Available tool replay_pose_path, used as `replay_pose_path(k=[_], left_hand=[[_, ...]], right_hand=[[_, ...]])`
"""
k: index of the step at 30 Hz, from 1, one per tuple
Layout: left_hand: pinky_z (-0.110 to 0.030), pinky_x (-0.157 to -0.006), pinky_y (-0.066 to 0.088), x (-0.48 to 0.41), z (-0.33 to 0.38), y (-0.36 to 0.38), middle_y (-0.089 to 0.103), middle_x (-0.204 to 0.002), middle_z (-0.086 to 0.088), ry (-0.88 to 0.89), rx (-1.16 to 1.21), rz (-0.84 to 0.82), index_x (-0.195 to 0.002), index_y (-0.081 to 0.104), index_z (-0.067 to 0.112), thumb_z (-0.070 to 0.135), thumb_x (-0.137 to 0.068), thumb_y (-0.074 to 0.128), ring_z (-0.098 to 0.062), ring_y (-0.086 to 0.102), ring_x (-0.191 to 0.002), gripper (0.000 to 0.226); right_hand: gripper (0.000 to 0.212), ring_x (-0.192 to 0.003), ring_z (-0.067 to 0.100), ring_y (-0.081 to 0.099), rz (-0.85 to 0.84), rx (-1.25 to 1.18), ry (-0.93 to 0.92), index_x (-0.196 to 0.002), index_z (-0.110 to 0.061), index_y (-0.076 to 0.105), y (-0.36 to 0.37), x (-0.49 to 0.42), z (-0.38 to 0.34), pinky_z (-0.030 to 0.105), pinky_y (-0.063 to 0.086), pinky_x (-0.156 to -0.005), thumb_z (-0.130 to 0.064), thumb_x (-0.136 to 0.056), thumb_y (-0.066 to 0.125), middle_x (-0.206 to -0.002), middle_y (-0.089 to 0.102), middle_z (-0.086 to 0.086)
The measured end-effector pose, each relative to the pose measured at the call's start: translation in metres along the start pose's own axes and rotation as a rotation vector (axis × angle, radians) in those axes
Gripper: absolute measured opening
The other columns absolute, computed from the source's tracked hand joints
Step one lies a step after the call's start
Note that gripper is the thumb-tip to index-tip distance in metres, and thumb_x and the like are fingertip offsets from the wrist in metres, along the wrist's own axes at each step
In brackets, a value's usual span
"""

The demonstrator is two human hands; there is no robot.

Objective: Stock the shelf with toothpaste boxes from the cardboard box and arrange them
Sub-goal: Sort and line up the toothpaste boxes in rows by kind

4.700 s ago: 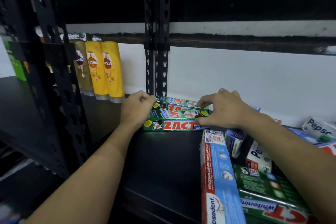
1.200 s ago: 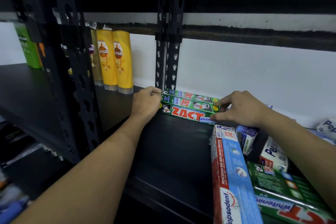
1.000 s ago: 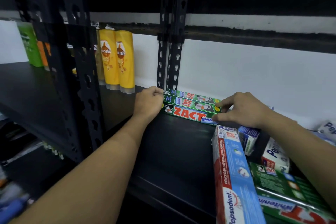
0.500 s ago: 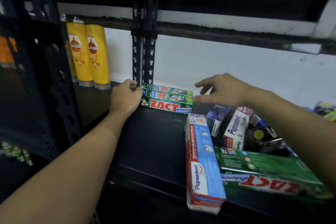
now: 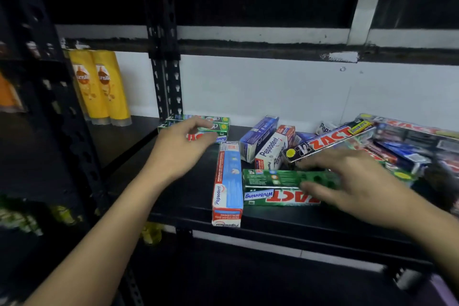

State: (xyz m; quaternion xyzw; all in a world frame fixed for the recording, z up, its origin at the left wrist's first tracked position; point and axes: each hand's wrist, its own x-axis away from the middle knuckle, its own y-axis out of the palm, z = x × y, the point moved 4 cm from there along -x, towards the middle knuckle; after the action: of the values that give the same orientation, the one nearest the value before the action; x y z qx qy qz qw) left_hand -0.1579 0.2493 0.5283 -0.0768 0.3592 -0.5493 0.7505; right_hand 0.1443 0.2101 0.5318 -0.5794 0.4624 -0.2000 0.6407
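Head view: right hand point(image 5: 357, 181), fingers spread, lies on green ZACT Whitening box point(image 5: 268, 186) at 5 o'clock (blurred). Left hand point(image 5: 178, 149), fingers loosely open, hovers before stacked ZACT boxes point(image 5: 219, 126), 10 o'clock of that box.

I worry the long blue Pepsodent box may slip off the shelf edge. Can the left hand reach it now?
Probably yes. The left hand is open and empty, and the blue Pepsodent box lies uncovered just to its right.
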Motion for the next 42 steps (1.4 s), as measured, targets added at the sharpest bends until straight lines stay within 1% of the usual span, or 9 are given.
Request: replay_pose_path(k=[7, 11, 19, 24, 27, 30, 34, 39, 42], left_hand=[[-0.032, -0.092, 0.052, 0.065, 0.015, 0.038, 0.065, -0.113, 0.021, -0.228, 0.101, -0.368, -0.122, 0.055, 0.045, 0.06, -0.075, 0.07, 0.0, 0.068, -0.093, 0.051], [-0.026, -0.074, 0.052, 0.076, 0.024, 0.044, 0.06, -0.106, 0.023, -0.269, 0.064, -0.311, -0.138, 0.044, 0.042, 0.043, -0.081, 0.072, -0.005, 0.07, -0.08, 0.063], [-0.032, -0.075, 0.052, 0.081, 0.043, 0.064, 0.059, -0.103, 0.01, -0.332, 0.118, -0.175, -0.123, 0.044, 0.035, 0.034, -0.088, 0.062, -0.012, 0.064, -0.085, 0.039], [-0.042, -0.089, 0.05, 0.077, 0.06, 0.088, 0.051, -0.125, 0.003, -0.352, 0.119, -0.197, -0.125, 0.043, 0.022, 0.042, -0.091, 0.043, -0.024, 0.061, -0.099, 0.039], [-0.037, -0.078, 0.054, 0.075, 0.061, 0.086, 0.064, -0.108, -0.004, -0.377, 0.266, -0.21, -0.121, 0.044, 0.024, 0.036, -0.089, 0.049, -0.017, 0.067, -0.087, 0.035], [-0.019, -0.067, 0.051, 0.069, 0.055, 0.068, 0.068, -0.105, 0.011, -0.275, 0.424, -0.119, -0.139, 0.037, 0.03, 0.024, -0.086, 0.061, 0.002, 0.068, -0.085, 0.058], [-0.013, -0.08, 0.051, 0.06, 0.046, 0.026, 0.063, -0.127, 0.014, -0.098, 0.495, -0.008, -0.146, 0.041, 0.029, 0.011, -0.087, 0.071, 0.004, 0.062, -0.109, 0.069], [-0.018, -0.089, 0.052, 0.054, 0.027, -0.026, 0.072, -0.113, 0.01, -0.057, 0.508, 0.134, -0.14, 0.053, 0.018, 0.014, -0.086, 0.073, 0.0, 0.066, -0.105, 0.058], [-0.027, -0.096, 0.052, 0.054, 0.01, -0.05, 0.072, -0.112, 0.011, -0.097, 0.485, 0.254, -0.136, 0.058, 0.02, 0.026, -0.088, 0.072, -0.001, 0.066, -0.107, 0.051]], right_hand=[[0.048, -0.129, 0.016, 0.039, -0.011, 0.007, 0.094, -0.13, -0.046, 0.044, 0.028, 0.028, 0.012, 0.046, 0.033, -0.107, -0.066, -0.087, 0.044, -0.138, 0.044, -0.017], [0.042, -0.116, 0.012, 0.039, -0.054, -0.056, 0.11, -0.125, -0.047, 0.038, 0.028, 0.031, 0.013, 0.042, 0.032, -0.103, -0.062, -0.088, 0.051, -0.122, 0.045, -0.017], [0.041, -0.113, 0.012, 0.044, 0.082, -0.212, 0.117, -0.12, -0.042, 0.047, 0.002, 0.04, 0.027, 0.037, 0.043, -0.094, -0.061, -0.084, 0.053, -0.118, 0.05, -0.017], [0.041, -0.113, 0.012, 0.053, 0.209, -0.263, 0.126, -0.12, -0.039, 0.051, -0.023, 0.029, 0.03, 0.039, 0.049, -0.09, -0.059, -0.084, 0.055, -0.116, 0.058, -0.014], [0.042, -0.107, 0.005, 0.056, 0.21, -0.288, 0.09, -0.119, -0.038, 0.053, -0.027, 0.016, 0.021, 0.037, 0.049, -0.087, -0.059, -0.082, 0.056, -0.116, 0.06, -0.019], [0.036, -0.098, 0.006, 0.06, 0.182, -0.337, 0.059, -0.115, -0.04, 0.054, -0.026, -0.001, 0.008, 0.038, 0.049, -0.086, -0.056, -0.083, 0.059, -0.114, 0.063, -0.021], [0.029, -0.081, 0.004, 0.063, 0.137, -0.396, 0.02, -0.113, -0.04, 0.055, -0.02, -0.029, -0.013, 0.03, 0.05, -0.08, -0.051, -0.086, 0.061, -0.115, 0.064, -0.021], [0.032, -0.097, -0.005, 0.061, 0.049, -0.516, -0.027, -0.111, -0.04, 0.06, -0.008, -0.065, -0.05, 0.021, 0.05, -0.079, -0.057, -0.084, 0.062, -0.109, 0.066, -0.023], [0.046, -0.087, -0.003, 0.066, -0.04, -0.56, -0.04, -0.116, -0.046, 0.055, 0.004, -0.078, -0.067, 0.017, 0.053, -0.069, -0.046, -0.076, 0.077, -0.11, 0.064, -0.022]])
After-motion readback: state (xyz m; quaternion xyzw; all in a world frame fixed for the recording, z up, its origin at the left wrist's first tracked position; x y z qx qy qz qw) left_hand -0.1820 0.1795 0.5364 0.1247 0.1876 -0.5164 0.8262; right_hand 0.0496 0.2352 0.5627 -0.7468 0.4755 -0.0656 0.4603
